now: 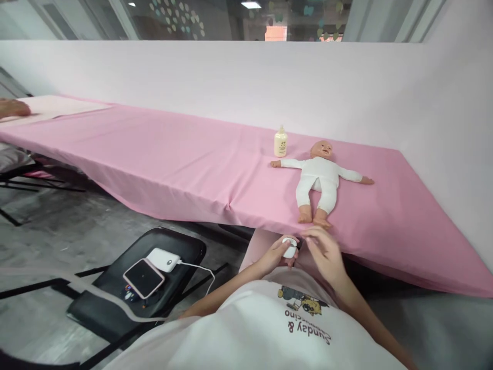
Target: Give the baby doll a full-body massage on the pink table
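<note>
A pink cloth [200,169] carries a cream bottle [281,142] and a baby doll [319,180] in white, beside a black chair [115,293] holding a pink-edged phone [143,278].

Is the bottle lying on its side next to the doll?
No, the bottle stands upright on the pink table cover, just beyond the doll's outstretched arm.

We see a small white rounded object [289,248], smooth and pebble-like, pinched in the fingers of the left hand [274,255] just below the pink table edge. Its top faces up and shows plainly; the underside is hidden. The right hand [324,252] hovers just beside it, fingers loosely curled.
</note>
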### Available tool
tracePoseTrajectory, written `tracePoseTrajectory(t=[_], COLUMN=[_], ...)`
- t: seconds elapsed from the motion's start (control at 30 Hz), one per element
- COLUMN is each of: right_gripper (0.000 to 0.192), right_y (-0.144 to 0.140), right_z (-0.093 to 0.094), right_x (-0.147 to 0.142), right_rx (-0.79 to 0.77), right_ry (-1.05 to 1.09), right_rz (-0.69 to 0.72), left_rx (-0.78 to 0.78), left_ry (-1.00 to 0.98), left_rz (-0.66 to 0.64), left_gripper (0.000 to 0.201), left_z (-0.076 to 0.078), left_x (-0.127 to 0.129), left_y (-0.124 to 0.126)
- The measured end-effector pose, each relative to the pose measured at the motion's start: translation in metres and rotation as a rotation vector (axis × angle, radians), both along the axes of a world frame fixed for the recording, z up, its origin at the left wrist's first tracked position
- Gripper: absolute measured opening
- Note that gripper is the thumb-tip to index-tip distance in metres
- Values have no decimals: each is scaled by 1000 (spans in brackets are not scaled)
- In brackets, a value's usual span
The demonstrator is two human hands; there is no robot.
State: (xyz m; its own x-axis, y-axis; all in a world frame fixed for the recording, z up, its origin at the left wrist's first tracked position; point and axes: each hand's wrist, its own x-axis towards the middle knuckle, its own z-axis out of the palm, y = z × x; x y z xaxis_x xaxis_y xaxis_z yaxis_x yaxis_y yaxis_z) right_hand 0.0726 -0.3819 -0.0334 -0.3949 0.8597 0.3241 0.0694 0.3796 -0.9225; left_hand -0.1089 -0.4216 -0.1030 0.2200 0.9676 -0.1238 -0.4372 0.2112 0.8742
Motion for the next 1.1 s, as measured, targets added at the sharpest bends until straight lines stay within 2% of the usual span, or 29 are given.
tracePoseTrajectory(t=[0.1,0.17,0.23,0.3,0.4,0.5,0.6,0.7,0.8,0.9,1.0,1.1], right_gripper=[20,23,29,34,40,46,50,53,55,55,49,43], right_y=[5,6,5,5,5,8,12,14,15,16,19,22], right_z=[-29,-51,-72,-90,-112,-129,-140,-146,-148,-149,-150,-151], right_x=[-23,-31,-35,-36,-38,-40,-40,-41,-45,-48,-48,-48], right_rx=[-101,-173,-232,-288,-390,-485,-524,-552,-595,-633,-634,-629], right_ry=[-42,-48,-72,-117,-192,-265,-297,-326,-361,-373,-422,-459], right_rz=[92,120,139,172,254,335,358,348,339,331,358,387], left_rx=[22,21,-28,-163,-308,-475,-633,-761,-853,-932,-1012,-1021], left_ry=[-30,-12,160,582,775,984,1153,1268,1362,1443,1463,1448], left_rz=[84,240,448,692,919,1087,1088,1015,976,1002,1012,992], left_gripper=[65,64,58,51,37,37,37,31,31,33,35,33], left_z=[-7,-16,-28,-41,-64,-84,-105,-124,-139,-149,-155,-157], left_x=[-9,-24,-52,-93,-167,-236,-283,-311,-326,-336,-346,-355], left_y=[1,6,10,10,-4,-30,-56,-73,-81,-89,-103,-117])
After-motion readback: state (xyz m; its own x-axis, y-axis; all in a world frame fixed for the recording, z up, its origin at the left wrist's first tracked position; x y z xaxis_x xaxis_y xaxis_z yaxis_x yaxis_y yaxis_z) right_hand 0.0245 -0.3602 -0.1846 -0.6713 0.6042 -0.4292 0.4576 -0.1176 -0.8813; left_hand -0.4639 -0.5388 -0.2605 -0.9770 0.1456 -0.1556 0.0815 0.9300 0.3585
